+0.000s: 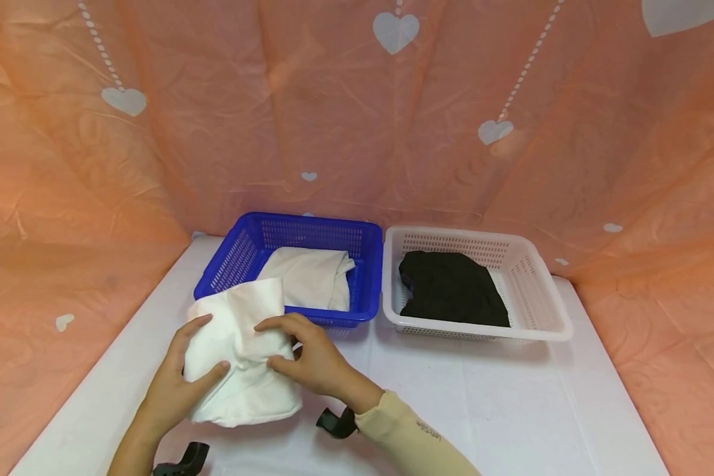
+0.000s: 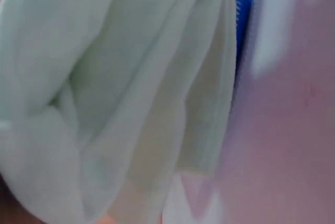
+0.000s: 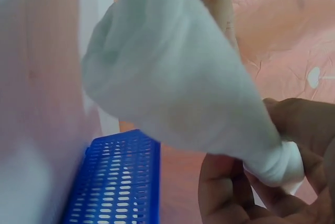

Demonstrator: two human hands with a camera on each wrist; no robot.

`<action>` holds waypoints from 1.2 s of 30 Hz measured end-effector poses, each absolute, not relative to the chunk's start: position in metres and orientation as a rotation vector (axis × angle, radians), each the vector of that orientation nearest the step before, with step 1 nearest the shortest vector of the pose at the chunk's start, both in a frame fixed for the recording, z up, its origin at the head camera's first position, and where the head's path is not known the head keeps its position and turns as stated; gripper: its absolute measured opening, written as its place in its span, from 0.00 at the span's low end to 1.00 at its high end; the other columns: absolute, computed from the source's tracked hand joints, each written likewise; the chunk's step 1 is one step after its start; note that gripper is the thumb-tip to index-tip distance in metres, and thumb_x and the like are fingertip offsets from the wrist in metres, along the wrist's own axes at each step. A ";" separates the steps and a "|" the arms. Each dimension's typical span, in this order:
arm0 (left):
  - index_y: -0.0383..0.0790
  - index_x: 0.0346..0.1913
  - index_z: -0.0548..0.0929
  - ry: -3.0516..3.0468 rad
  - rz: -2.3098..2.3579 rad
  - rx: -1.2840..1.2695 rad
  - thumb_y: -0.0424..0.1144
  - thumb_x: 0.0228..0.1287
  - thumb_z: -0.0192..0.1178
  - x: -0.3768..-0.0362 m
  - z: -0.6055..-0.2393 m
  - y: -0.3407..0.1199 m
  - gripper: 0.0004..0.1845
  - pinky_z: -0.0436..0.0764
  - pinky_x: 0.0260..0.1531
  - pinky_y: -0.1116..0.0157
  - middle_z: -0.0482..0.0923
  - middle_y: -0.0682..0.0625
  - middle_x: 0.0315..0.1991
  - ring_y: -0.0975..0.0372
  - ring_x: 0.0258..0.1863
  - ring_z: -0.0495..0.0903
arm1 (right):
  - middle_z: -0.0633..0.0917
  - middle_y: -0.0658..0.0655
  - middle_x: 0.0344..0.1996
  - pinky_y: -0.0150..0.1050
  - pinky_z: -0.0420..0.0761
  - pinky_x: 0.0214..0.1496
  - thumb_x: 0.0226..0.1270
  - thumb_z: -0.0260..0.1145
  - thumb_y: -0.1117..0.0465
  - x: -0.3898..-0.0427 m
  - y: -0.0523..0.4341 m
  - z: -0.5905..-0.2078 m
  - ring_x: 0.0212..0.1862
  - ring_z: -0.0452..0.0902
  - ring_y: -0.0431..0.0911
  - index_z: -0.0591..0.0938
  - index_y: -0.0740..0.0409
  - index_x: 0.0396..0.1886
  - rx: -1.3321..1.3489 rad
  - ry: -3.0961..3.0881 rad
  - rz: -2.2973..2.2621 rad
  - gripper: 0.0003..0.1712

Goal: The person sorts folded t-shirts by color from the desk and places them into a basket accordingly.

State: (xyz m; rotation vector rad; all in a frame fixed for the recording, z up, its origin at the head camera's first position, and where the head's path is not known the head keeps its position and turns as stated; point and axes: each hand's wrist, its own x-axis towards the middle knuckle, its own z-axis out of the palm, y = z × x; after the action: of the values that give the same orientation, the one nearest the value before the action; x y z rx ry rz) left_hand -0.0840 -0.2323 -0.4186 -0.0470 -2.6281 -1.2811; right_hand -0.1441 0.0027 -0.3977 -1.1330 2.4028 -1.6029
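Note:
A folded white cloth [image 1: 240, 390] is held up in front of the blue basket, its top edge overlapping the basket's near corner. My left hand [image 1: 175, 390] grips its left side, with the thumb on the near face and some fingers hidden behind. On the other side my right hand [image 1: 315, 360] pinches a bunched fold. In the right wrist view, the fingers of my right hand [image 3: 298, 130] are curled round a gathered end of the cloth [image 3: 178, 82]. Loose folds of the white cloth [image 2: 141, 77] fill most of the left wrist view and hide the left fingers.
The blue plastic basket [image 1: 371, 264] at the back holds a folded off-white cloth [image 1: 309, 274]. Right of it stands a white basket [image 1: 547, 324] with a dark folded cloth [image 1: 455, 287]. Both rest on a white-covered table [image 1: 482, 410], with an orange heart-patterned curtain [image 1: 345, 119] behind.

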 end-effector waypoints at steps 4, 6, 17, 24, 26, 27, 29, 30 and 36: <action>0.54 0.74 0.54 -2.619 -1.293 -0.053 0.37 0.58 0.68 -0.085 -0.416 -0.229 0.45 0.69 0.40 0.76 0.60 0.42 0.68 0.75 0.49 0.64 | 0.80 0.52 0.51 0.28 0.78 0.37 0.56 0.71 0.67 -0.143 0.004 -0.394 0.39 0.70 0.34 0.80 0.48 0.55 -1.120 2.413 -1.630 0.26; 0.55 0.74 0.54 -2.612 -1.290 -0.060 0.37 0.58 0.68 -0.085 -0.413 -0.228 0.45 0.69 0.41 0.76 0.59 0.42 0.68 0.74 0.49 0.63 | 0.81 0.52 0.50 0.30 0.78 0.36 0.55 0.71 0.68 -0.143 0.005 -0.393 0.38 0.70 0.35 0.80 0.48 0.55 -1.105 2.420 -1.650 0.26; 0.50 0.74 0.57 -2.455 -1.333 -0.111 0.28 0.56 0.67 -0.089 -0.399 -0.215 0.45 0.70 0.39 0.77 0.63 0.49 0.62 0.72 0.46 0.68 | 0.81 0.52 0.48 0.30 0.76 0.34 0.55 0.69 0.69 -0.152 0.015 -0.383 0.36 0.71 0.36 0.80 0.49 0.54 -1.090 2.415 -1.786 0.25; 0.40 0.70 0.64 -2.252 -1.525 -0.136 0.18 0.53 0.63 -0.093 -0.393 -0.209 0.40 0.77 0.36 0.77 0.69 0.59 0.54 0.71 0.41 0.76 | 0.81 0.53 0.49 0.29 0.75 0.34 0.54 0.69 0.71 -0.162 0.019 -0.373 0.36 0.71 0.37 0.81 0.51 0.53 -1.065 2.412 -1.840 0.25; 0.39 0.69 0.65 -2.237 -1.533 -0.124 0.18 0.53 0.63 -0.094 -0.391 -0.208 0.39 0.78 0.35 0.77 0.69 0.59 0.54 0.70 0.41 0.77 | 0.81 0.52 0.50 0.28 0.74 0.34 0.54 0.69 0.71 -0.164 0.020 -0.371 0.34 0.71 0.37 0.81 0.51 0.53 -1.057 2.420 -1.836 0.25; 0.40 0.69 0.65 -2.238 -1.531 -0.117 0.18 0.53 0.63 -0.095 -0.390 -0.208 0.39 0.78 0.35 0.77 0.69 0.59 0.54 0.71 0.41 0.77 | 0.81 0.52 0.50 0.28 0.73 0.33 0.54 0.69 0.71 -0.165 0.021 -0.370 0.34 0.71 0.37 0.81 0.51 0.53 -1.054 2.424 -1.836 0.25; 0.40 0.69 0.65 -2.233 -1.536 -0.109 0.19 0.53 0.63 -0.097 -0.388 -0.208 0.39 0.78 0.35 0.77 0.68 0.58 0.55 0.71 0.42 0.77 | 0.81 0.52 0.50 0.28 0.74 0.33 0.54 0.69 0.71 -0.168 0.022 -0.368 0.34 0.71 0.37 0.81 0.51 0.53 -1.050 2.426 -1.835 0.25; 0.40 0.69 0.65 -2.228 -1.542 -0.106 0.19 0.53 0.64 -0.098 -0.387 -0.207 0.39 0.78 0.36 0.78 0.68 0.58 0.55 0.71 0.42 0.77 | 0.81 0.53 0.50 0.28 0.74 0.34 0.54 0.69 0.71 -0.169 0.022 -0.367 0.34 0.71 0.38 0.81 0.51 0.53 -1.050 2.430 -1.834 0.25; 0.34 0.65 0.68 -2.082 -1.598 -0.121 0.15 0.48 0.64 -0.108 -0.380 -0.202 0.38 0.76 0.40 0.80 0.69 0.55 0.54 0.69 0.45 0.76 | 0.80 0.55 0.54 0.30 0.79 0.34 0.56 0.67 0.73 -0.174 0.024 -0.363 0.35 0.75 0.39 0.80 0.52 0.54 -1.014 2.413 -1.910 0.25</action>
State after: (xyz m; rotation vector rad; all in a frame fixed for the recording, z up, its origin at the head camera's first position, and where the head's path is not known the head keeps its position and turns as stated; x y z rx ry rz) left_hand -0.1083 -0.2020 -0.3803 -0.1209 -2.0816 -1.5979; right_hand -0.1741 0.0244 -0.3633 -1.0140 2.4133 -1.9100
